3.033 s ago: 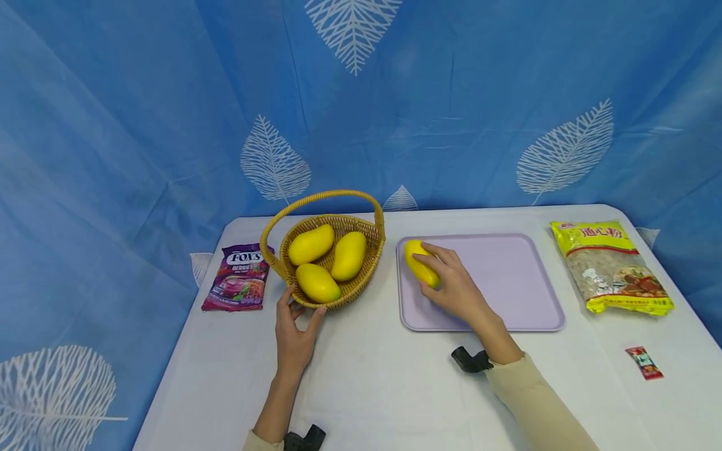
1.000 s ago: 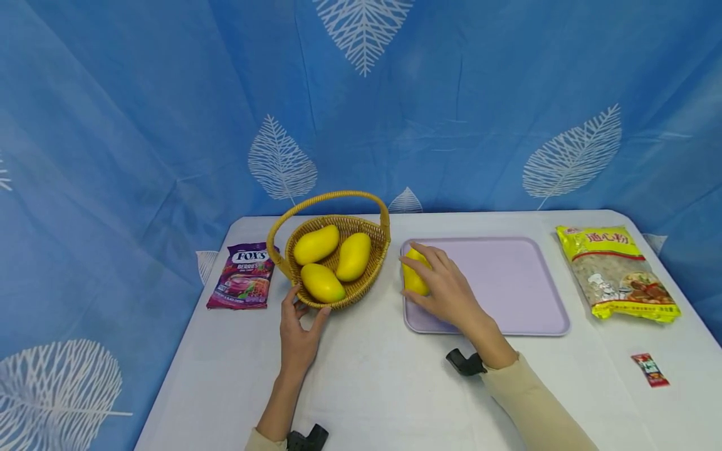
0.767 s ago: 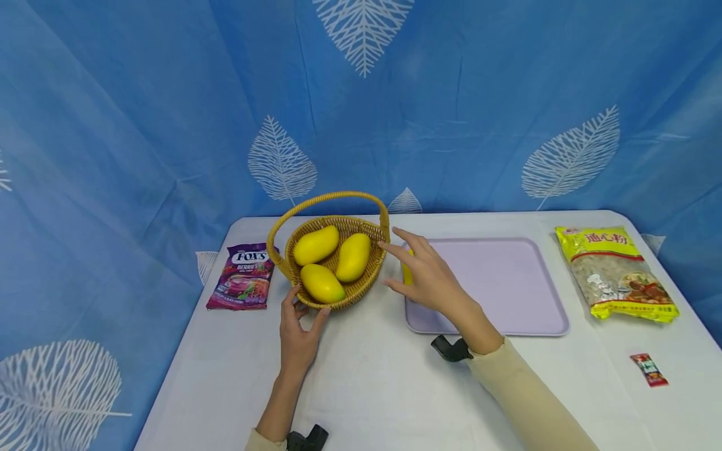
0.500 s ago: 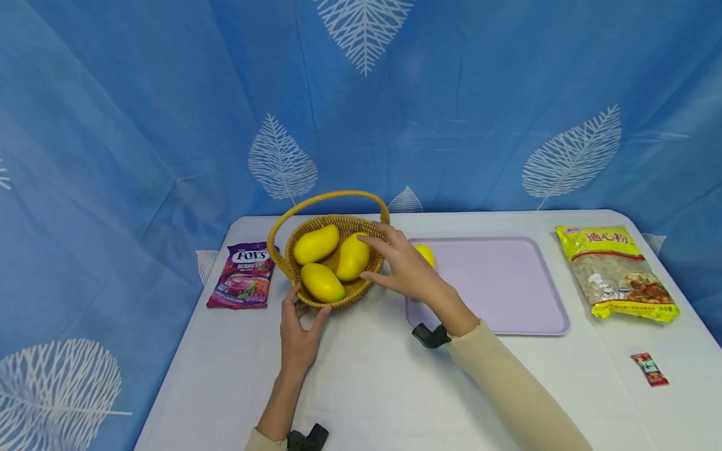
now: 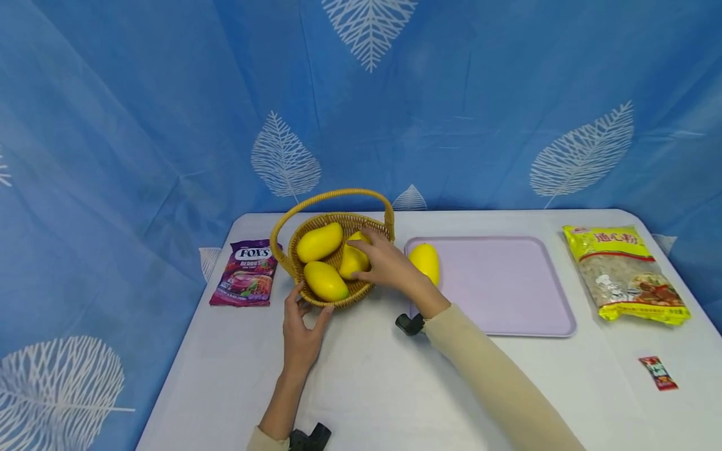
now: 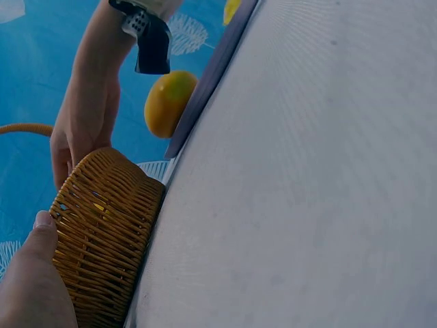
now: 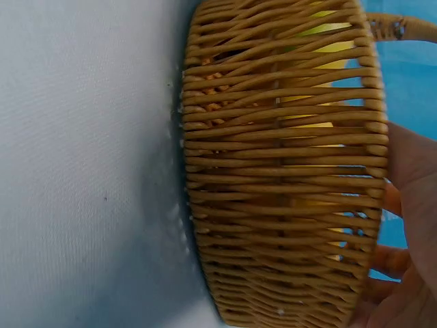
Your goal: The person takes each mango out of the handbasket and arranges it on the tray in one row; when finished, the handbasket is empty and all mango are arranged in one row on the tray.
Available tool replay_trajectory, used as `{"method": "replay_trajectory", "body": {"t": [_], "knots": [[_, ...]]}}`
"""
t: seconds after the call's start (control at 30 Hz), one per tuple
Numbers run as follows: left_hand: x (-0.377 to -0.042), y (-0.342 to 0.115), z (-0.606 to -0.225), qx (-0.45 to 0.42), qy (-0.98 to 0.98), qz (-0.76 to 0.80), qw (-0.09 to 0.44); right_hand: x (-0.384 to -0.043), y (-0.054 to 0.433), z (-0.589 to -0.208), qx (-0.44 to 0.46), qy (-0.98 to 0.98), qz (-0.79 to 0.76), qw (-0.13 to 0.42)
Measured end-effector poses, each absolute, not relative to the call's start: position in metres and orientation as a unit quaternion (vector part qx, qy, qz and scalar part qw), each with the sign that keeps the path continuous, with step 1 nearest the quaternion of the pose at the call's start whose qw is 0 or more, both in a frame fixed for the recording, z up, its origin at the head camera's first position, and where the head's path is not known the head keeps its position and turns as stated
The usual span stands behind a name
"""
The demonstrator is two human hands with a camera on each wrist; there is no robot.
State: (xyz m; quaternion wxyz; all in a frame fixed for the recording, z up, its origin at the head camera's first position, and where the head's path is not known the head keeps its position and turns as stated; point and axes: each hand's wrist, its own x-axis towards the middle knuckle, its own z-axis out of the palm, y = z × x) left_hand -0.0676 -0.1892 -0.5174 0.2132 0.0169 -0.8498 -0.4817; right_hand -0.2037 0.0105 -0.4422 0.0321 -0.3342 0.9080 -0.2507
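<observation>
A wicker basket (image 5: pixel 361 293) with a tall arched handle holds three yellow mangoes. My right hand (image 5: pixel 389 263) reaches over its right rim, thumb and fingers curved round the right-hand mango (image 5: pixel 350 261). The other two, a rear mango (image 5: pixel 319 242) and a front mango (image 5: pixel 325 281), lie to its left. My left hand (image 5: pixel 301 343) grips the basket's front-left rim, its thumb (image 6: pixel 42 236) against the wicker in the left wrist view. The right wrist view is mostly filled by the basket wall (image 7: pixel 287 164), which hides much of the fingers.
On the lilac tray (image 5: pixel 502 282), right of the basket, one mango (image 5: pixel 426 261) lies at the left end. A purple candy bag (image 5: pixel 244 274) is left of the basket. Far right are a pasta bag (image 5: pixel 626 272) and a small red packet (image 5: pixel 658 373).
My right hand has let go of the mango on the tray, moved left into the basket and closed round the right-hand mango. My left hand stays on the basket's rim.
</observation>
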Motion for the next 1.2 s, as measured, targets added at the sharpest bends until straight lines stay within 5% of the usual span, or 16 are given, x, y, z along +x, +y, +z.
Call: {"method": "replay_trajectory", "body": {"t": [1.2], "knots": [[-0.067, -0.189, -0.515, 0.034, -0.854, -0.483, 0.189, -0.218, -0.002, -0.448, -0.345, 0.904, -0.240, 0.077]]}}
